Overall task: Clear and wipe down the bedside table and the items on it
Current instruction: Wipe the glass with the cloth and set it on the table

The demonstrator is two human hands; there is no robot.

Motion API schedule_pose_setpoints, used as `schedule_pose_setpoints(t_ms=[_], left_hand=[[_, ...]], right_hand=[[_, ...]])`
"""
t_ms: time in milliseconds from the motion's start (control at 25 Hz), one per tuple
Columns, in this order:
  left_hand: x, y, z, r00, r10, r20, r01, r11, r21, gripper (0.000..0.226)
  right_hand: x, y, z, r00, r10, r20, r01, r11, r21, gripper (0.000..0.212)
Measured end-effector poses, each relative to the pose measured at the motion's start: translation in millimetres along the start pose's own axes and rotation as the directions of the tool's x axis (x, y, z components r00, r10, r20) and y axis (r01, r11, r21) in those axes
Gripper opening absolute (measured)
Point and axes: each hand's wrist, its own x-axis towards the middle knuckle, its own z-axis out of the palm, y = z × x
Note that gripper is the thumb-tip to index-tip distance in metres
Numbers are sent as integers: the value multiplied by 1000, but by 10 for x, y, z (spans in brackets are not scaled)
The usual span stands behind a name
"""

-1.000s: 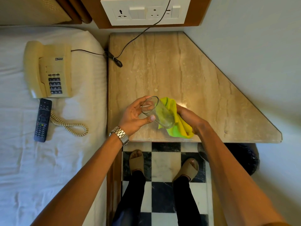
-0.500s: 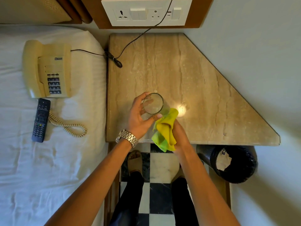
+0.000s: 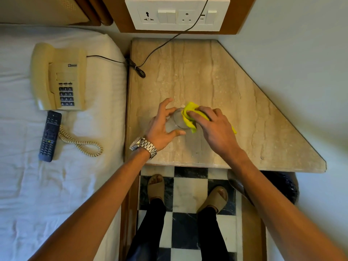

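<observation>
Both hands have moved farther in over the bedside table (image 3: 254, 117) since a moment ago, and the right hand (image 3: 212, 127) now lies on top of the yellow cloth (image 3: 188, 112), fingers spread flat and pressing it against the glass (image 3: 177, 121). His left hand (image 3: 160, 127) wraps that glass from the side, thumb and fingertips clamped on it (whether its base touches the marble I cannot tell). Over on the bed (image 3: 56, 185) sit the telephone (image 3: 58, 78) and the remote (image 3: 49, 136).
</observation>
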Motion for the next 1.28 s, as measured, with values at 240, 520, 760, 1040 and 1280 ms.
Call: schedule_pose_setpoints(t_ms=[240,520,760,1040,1280], left_hand=[[4,-70,-46,999,-48,12,48,998,-37,109],[395,-264,-263,971,-153,-184,113,971,-211,87],[911,-338,-524,944,-184,-273,117,963,-244,80],[1513,-208,-1018,941,-86,-326,79,996,-36,80],[1413,-266,-1137,942,-60,-331,119,979,162,115]], right_hand=[[73,57,206,979,206,7,-206,976,67,51],[67,-86,652,940,332,79,-337,940,57,42],[-32,-275,879,921,339,189,-335,941,-53,48],[309,-321,894,919,327,218,-316,945,-85,53],[147,-227,922,920,336,204,-323,942,-93,54]])
